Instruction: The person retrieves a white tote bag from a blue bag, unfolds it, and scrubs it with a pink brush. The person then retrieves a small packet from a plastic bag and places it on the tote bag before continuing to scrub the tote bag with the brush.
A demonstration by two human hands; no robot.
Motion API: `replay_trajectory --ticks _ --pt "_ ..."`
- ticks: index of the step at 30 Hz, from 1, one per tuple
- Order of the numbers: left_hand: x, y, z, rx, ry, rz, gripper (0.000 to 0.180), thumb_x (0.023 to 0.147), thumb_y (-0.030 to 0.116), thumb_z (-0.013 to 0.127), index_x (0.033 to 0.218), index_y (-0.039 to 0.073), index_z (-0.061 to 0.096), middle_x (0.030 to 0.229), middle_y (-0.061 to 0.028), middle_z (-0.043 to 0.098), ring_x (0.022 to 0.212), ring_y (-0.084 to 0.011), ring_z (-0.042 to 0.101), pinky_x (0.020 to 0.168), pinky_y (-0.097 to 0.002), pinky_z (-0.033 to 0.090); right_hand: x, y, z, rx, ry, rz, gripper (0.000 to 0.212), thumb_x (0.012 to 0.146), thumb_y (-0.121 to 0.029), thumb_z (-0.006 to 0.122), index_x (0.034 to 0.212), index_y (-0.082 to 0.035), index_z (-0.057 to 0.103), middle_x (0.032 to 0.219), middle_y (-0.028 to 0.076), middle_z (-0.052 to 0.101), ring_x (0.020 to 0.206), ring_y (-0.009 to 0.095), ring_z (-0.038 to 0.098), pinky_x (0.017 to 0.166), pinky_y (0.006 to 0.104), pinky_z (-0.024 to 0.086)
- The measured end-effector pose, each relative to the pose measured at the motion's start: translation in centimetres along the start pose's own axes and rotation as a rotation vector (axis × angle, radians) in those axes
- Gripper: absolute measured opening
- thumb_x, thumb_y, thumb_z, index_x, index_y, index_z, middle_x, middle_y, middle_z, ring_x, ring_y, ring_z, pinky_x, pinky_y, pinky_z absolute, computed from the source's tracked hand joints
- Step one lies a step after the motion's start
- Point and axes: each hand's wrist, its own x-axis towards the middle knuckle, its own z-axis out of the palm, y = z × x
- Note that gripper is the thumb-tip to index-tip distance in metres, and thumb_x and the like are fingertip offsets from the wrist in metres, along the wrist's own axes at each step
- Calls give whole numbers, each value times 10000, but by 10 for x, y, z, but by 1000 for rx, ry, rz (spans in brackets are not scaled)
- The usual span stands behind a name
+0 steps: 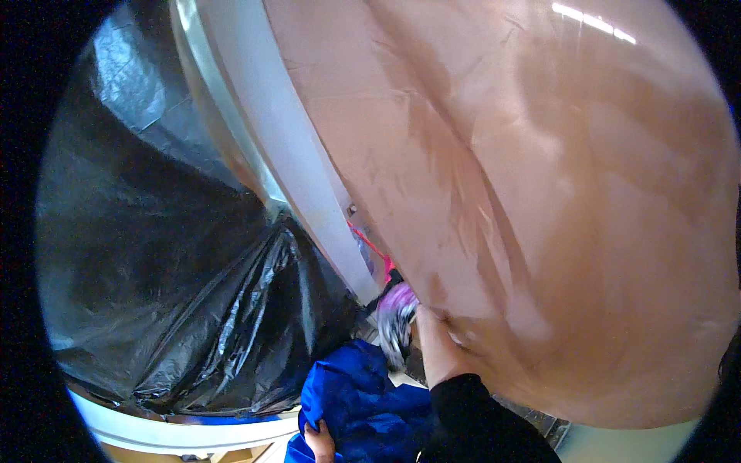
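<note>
My left hand (pixel 319 441), near the bottom edge, is closed on bunched blue fabric (pixel 363 397). Its fingers curl around the left side of the folds. From a black sleeve, my right hand (pixel 438 343) reaches up to the lower left edge of a large, glossy tan sheet (pixel 540 193). The fingers of that hand are hidden, so their grip does not show. Just left of it is a blurred item in purple, white and dark grey (pixel 396 320), touching or very near the hand. A thin pink-red strip (pixel 378 255) runs above that item.
Black plastic sheeting (pixel 201 301) hangs in folds on the left. Between it and the tan sheet runs a pale, flat bar (pixel 301 147), slanting downward. A curved white edge (pixel 177 434) crosses the lower left, with pale wooden pieces (pixel 239 455) below it.
</note>
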Motion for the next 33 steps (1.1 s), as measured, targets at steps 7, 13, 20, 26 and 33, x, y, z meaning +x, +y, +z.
replay_trajectory --ticks 7,13,20,26,33 --pt "-21 55 25 -65 -59 -13 286 801 158 664 963 -63 581 848 -214 646 755 -333 626 712 -407 487 25 -112 -47 305 98 -173 539 732 -297 747 1163 -61 528 1128 101 542 965 271 557 780 459 463" --pt "-17 70 39 -43 -14 60 325 789 203 669 961 -58 582 843 -247 635 788 -417 618 706 -449 484 1 -118 -56 398 132 -244 605 764 -339 725 1245 -78 467 1240 100 492 1067 301 535 849 488 450" --pt "-32 79 30 -94 -36 54 344 818 158 647 1061 -74 574 963 -253 636 879 -404 613 809 -422 476 -39 -49 -52 453 116 -204 682 803 -389 698 1340 -98 397 1372 99 434 1185 336 509 930 521 435" --pt "-39 20 8 -129 -2 32 374 813 178 655 1060 -87 563 973 -243 637 900 -392 607 839 -417 461 -106 -46 -58 1010 -14 21 434 876 -292 601 1265 -157 462 1327 10 490 1275 247 433 1005 526 348" --pt "-76 -11 -27 -253 -21 -27 322 827 120 628 1065 -88 567 983 -214 646 864 -322 613 823 -391 464 -149 -48 -64 937 -84 -75 365 847 -192 607 1196 -137 511 1260 16 525 1255 229 438 983 513 365"
